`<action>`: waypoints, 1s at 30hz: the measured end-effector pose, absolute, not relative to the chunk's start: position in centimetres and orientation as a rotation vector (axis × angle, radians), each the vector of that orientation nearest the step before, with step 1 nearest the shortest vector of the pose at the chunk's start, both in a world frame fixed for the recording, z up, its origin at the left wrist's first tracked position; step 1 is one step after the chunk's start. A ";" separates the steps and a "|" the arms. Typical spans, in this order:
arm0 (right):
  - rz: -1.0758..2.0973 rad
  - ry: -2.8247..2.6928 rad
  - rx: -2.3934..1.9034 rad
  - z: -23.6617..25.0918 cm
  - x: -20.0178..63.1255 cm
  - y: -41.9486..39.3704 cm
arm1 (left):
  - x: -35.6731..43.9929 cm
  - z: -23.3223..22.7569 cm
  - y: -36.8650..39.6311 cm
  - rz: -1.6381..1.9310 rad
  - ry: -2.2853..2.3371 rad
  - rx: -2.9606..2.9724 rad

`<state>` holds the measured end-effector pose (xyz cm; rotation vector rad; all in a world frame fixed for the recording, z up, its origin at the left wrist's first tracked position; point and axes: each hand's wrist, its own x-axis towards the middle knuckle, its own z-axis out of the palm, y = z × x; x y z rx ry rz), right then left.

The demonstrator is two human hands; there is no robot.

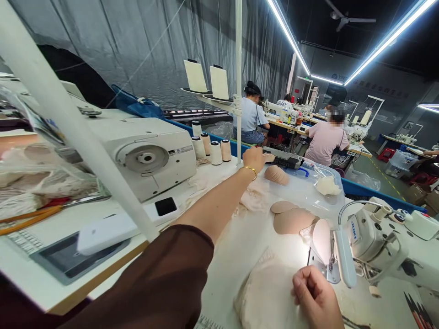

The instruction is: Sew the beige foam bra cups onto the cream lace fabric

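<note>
Left hand stretches far across the tabletop, fingers closing on a stack of beige bra cups, while right hand rests clenched on cream lace fabric.

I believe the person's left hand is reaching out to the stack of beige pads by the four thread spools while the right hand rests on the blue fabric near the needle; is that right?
Not quite: in the head view, the fabric under the right hand is pale cream, not blue. The left hand does reach to the beige pads near the thread spools.
</note>
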<state>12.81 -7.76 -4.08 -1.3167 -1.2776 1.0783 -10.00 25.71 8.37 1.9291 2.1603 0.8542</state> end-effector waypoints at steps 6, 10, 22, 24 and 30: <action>1.056 -1.284 -1.320 -4.1 12.7 -7.7 | -4.1 6.3 23.9 0.594 2.004 2.274; 1.063 -1.281 -1.317 -4.0 12.8 -7.7 | -1.7 4.7 23.6 0.433 2.025 2.315; 1.086 -1.289 -1.303 -3.2 13.1 -7.8 | -6.8 8.1 18.2 0.493 1.618 2.914; 1.138 -1.329 -1.302 -3.2 13.5 -7.6 | -8.4 6.8 15.0 0.486 1.482 3.006; 1.106 -1.366 -1.302 -3.2 13.8 -7.7 | -13.0 3.6 8.8 0.306 1.194 2.931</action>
